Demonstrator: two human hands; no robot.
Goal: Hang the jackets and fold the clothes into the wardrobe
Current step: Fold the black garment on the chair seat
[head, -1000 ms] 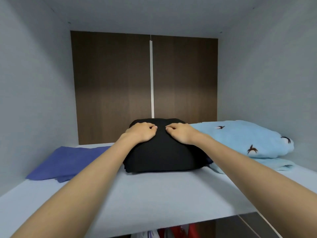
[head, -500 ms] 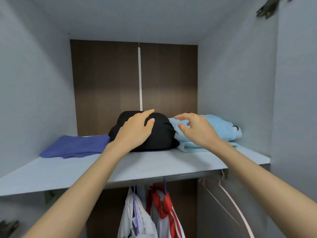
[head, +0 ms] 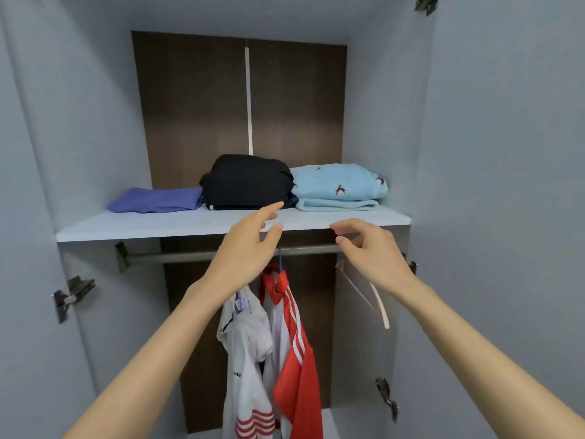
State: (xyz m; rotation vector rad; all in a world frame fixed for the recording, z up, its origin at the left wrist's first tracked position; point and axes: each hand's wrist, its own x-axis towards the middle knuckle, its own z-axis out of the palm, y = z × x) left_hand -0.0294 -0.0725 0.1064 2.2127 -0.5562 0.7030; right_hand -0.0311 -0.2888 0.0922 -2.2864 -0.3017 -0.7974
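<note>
left hand [head: 243, 253], right hand [head: 375, 253] withdrawn from black bundle [head: 248, 182] | both relaxed, empty | bundle on shelf [head: 152, 225]

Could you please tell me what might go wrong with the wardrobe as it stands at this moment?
The black folded garment sits bulging and rounded on the shelf, pressed against the light blue folded garment, so it may slump open. The empty pink hanger hangs on the rail close by the right hand; a careless move might knock it off.

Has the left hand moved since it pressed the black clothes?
Yes. The left hand pulled back off the black clothes, out past the shelf edge.
</note>
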